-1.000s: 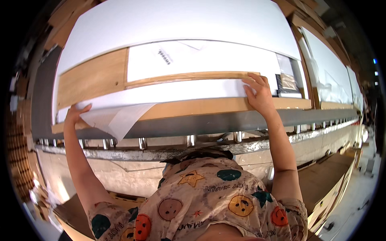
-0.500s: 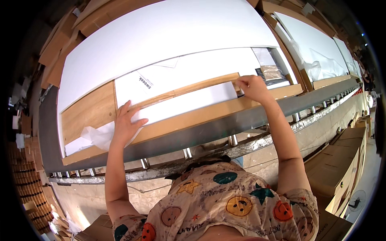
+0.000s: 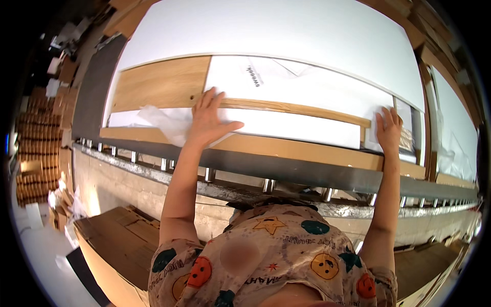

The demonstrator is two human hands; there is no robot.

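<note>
the loose sheet may be caught, and the strips may tilt

i see the white strip (image 3: 291, 125) lying between the wooden strip (image 3: 286, 106) and the near cardboard edge (image 3: 286, 149). at the left hand (image 3: 208, 121) the grip is spread, fingers apart, over both strips. the right hand (image 3: 389, 129) is bent by the wooden strip's right end; i cannot tell if its grip closes on something. my worry is the thin translucent sheet (image 3: 166, 123), crumpled just beside the left hand: if a finger catches it, it could tear or be trapped. also, if pressure is uneven, the strips could tilt and scratch the wooden panel (image 3: 158, 82).
</note>
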